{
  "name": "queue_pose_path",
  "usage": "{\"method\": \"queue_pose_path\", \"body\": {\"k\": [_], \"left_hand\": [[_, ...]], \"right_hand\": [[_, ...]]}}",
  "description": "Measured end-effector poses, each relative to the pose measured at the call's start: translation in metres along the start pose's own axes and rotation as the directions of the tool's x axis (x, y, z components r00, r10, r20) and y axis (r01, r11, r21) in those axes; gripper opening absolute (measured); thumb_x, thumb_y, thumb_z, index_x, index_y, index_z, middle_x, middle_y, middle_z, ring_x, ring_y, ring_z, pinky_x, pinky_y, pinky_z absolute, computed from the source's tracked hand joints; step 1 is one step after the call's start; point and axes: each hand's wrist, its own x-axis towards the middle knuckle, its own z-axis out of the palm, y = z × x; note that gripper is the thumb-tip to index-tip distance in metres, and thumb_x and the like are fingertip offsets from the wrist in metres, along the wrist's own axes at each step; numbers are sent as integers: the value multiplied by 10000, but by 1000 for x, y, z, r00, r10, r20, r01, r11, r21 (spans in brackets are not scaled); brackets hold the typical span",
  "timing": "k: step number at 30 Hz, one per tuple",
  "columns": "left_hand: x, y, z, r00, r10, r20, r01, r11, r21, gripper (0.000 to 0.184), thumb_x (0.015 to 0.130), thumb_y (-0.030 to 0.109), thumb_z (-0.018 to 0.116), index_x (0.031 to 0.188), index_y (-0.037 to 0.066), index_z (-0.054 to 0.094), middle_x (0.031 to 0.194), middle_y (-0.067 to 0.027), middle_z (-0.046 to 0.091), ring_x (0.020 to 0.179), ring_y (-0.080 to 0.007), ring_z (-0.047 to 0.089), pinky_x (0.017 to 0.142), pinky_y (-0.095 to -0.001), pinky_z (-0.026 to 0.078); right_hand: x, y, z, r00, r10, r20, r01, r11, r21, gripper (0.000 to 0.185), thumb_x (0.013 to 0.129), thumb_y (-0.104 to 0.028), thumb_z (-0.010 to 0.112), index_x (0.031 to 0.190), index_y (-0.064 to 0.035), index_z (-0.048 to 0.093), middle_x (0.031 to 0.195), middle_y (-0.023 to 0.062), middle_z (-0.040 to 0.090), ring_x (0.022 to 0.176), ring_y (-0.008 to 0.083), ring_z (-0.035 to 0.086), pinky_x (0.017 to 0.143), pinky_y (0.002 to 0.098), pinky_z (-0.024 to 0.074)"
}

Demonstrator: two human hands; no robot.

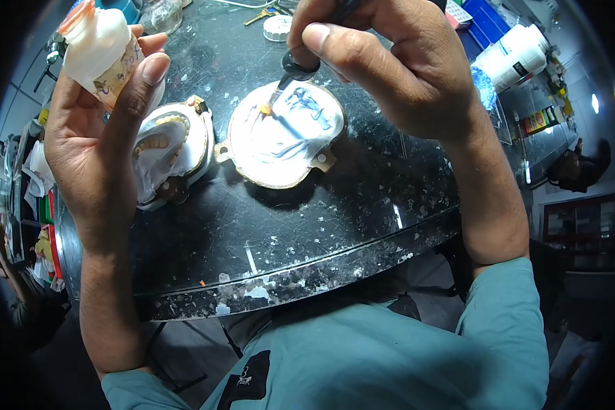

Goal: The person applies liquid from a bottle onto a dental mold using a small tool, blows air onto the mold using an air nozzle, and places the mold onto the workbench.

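Observation:
My left hand (pixel 92 143) is closed around a small white bottle (pixel 102 42) with a worn label and an orange-stained neck, raised at the upper left. In my right hand (pixel 389 65) is a brush (pixel 277 94) with a dark handle and a yellowish tip. That tip is at the white plaster surface of a round dental flask half (pixel 251 147); I cannot tell how firmly it touches. Bluish wet-looking marks show on the plaster. Beside it, partly behind my left hand, lies another flask half (pixel 195 154) with a row of teeth (pixel 154 142) set in it.
Both flask halves rest on a scratched black worktable (pixel 362 205) with a raised front edge. At the back are a white cap (pixel 277 29), keys (pixel 258 18) and a glass jar (pixel 162 15). A large white container (pixel 516 58) lies tilted at the right, near a blue box (pixel 488 31).

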Motion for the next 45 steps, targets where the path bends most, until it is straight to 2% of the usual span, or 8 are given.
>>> {"method": "queue_pose_path", "body": {"k": [7, 13, 19, 23, 27, 32, 37, 45], "left_hand": [[0, 2, 0, 1000, 6, 0, -6, 1000, 4, 454, 985, 234, 709, 1354, 2, 579, 1273, -185, 699, 1243, -254, 652, 1129, -433, 460], [0, 1, 1, 1000, -9, -7, 9, 1000, -29, 436, 989, 209, 703, 1352, 1, 581, 1275, -184, 698, 1242, -251, 651, 1130, -426, 458], [-1, 5, 4, 998, -47, -28, 47, 998, -30, 435, 993, 215, 697, 1351, -5, 582, 1270, -182, 701, 1240, -249, 652, 1132, -418, 455], [-1, 6, 5, 999, -35, -18, 35, 999, 1, 438, 995, 223, 695, 1354, -1, 583, 1268, -181, 702, 1245, -250, 650, 1137, -419, 450], [-1, 5, 4, 999, -35, -9, 35, 999, -2, 439, 996, 234, 694, 1355, 4, 585, 1270, -182, 702, 1251, -252, 647, 1139, -425, 449], [-1, 4, 2, 1000, -17, 1, 17, 1000, 10, 439, 1001, 236, 685, 1357, 0, 582, 1272, -183, 701, 1254, -256, 646, 1141, -430, 450], [1, 5, 7, 999, 22, -46, -25, 998, -59, 392, 950, 178, 761, 1274, -1, 633, 1192, -158, 722, 1164, -213, 680, 1017, -353, 552], [-1, 3, 3, 1000, -19, 7, 19, 1000, 3, 445, 998, 233, 688, 1361, 0, 578, 1277, -188, 695, 1255, -265, 644, 1134, -429, 462]], "right_hand": [[-2, 8, -6, 999, 44, 19, -47, 941, 334, 195, 920, -123, 568, 1040, -1, 662, 863, 68, 692, 808, 158, 649, 752, 305, 524], [5, -27, -24, 986, 84, 144, -63, 987, -148, 219, 858, -137, 578, 976, 17, 682, 864, 83, 706, 796, 177, 663, 737, 317, 532], [3, 6, -23, 982, -102, 157, 79, 986, 145, 195, 884, -152, 589, 962, 6, 674, 837, 80, 702, 780, 186, 677, 705, 331, 532], [0, 2, -20, 996, 18, 83, -8, 993, -116, 204, 947, -206, 623, 1001, -18, 678, 845, 73, 717, 768, 191, 688, 704, 325, 538], [-2, 4, -18, 995, 36, 98, -36, 999, 3, 265, 1005, -268, 599, 1018, -23, 701, 841, 101, 735, 746, 222, 710, 685, 317, 552], [6, -10, -18, 998, 43, 42, -25, 930, -366, 267, 1011, -268, 608, 1049, -30, 724, 867, 98, 764, 747, 221, 738, 656, 320, 561], [3, 11, -11, 997, 79, -27, -82, 987, -141, 233, 1008, -233, 620, 1054, -20, 702, 799, 92, 753, 673, 205, 730, 597, 308, 552], [1, 6, -11, 998, 28, 53, -20, 989, -144, 184, 1024, -215, 601, 1000, -45, 665, 747, 62, 699, 628, 194, 681, 571, 321, 526]]}}
